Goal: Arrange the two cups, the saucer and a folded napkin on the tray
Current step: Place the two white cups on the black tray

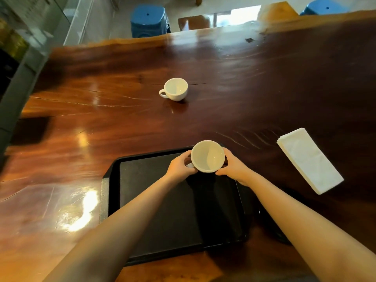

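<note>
Wooden table (122, 123): hands (205, 169) hold upright cup (208, 156), handle left.

A white cup (208, 156) sits upright and empty over the far right corner of the black tray (154, 200), a second white cup (175, 89) stands upright farther off, and a folded white napkin (309, 160) lies right of the tray.

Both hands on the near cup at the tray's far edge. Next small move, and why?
Probably lower the cup onto the tray near its far right corner and let go. The left hand and right hand cradle it there, the tray floor looks bare, and the second cup and napkin stack wait on the table.
</note>
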Available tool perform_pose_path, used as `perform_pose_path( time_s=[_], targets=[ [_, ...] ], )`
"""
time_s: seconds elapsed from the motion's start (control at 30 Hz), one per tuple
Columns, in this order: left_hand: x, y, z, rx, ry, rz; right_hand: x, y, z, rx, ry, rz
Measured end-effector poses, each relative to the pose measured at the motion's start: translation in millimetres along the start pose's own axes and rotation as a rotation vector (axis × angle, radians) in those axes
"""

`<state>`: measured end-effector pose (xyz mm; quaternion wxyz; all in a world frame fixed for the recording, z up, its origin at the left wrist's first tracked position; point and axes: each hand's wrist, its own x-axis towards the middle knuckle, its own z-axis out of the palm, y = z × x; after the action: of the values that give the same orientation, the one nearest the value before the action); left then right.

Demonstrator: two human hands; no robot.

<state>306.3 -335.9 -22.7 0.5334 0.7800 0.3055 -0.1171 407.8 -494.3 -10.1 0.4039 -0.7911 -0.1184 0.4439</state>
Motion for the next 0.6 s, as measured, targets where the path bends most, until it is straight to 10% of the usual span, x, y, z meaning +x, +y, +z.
perform_pose_path(
  time_s=[0.6],
  targets=[
    [15.4,45.7,-93.8,0.39,-0.26,-0.209,38.8,-77.5,-65.3,-0.575,-0.251,0.205]
  ],
)
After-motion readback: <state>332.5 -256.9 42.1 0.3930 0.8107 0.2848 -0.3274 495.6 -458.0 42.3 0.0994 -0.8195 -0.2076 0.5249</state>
